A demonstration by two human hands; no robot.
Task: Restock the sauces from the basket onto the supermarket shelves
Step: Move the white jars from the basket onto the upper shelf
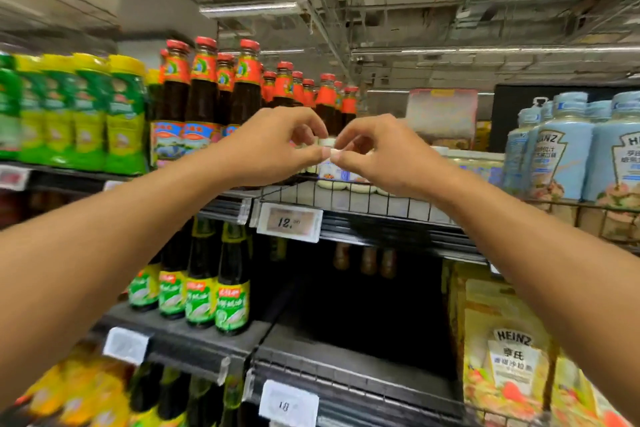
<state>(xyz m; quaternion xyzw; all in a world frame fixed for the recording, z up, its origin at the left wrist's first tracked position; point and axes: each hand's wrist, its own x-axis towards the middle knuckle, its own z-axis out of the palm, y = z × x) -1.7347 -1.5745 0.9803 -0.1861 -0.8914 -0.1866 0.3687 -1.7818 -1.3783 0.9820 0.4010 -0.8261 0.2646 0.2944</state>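
Your left hand (pixel 273 146) and right hand (pixel 384 152) meet mid-frame. Fingers of both curled, thumb tips pinching white top of small jar (pixel 331 170) from 2 sides. Jar stands just behind wire rail (pixel 363 201) of upper shelf, among similar jars, above price tag (pixel 289 222). 2-sided pinch likely steadies jar for lining up in row. Basket not in view.

Red-capped bottles (pixel 204 94) dark glossy glass; green jars (pixel 86 114) shiny plastic wrap; shelf guard (pixel 346 199) thin black metal wire, matt; pale blue bottles (pixel 554 156) matt plastic; white cap (pixel 328 149) smooth plastic.
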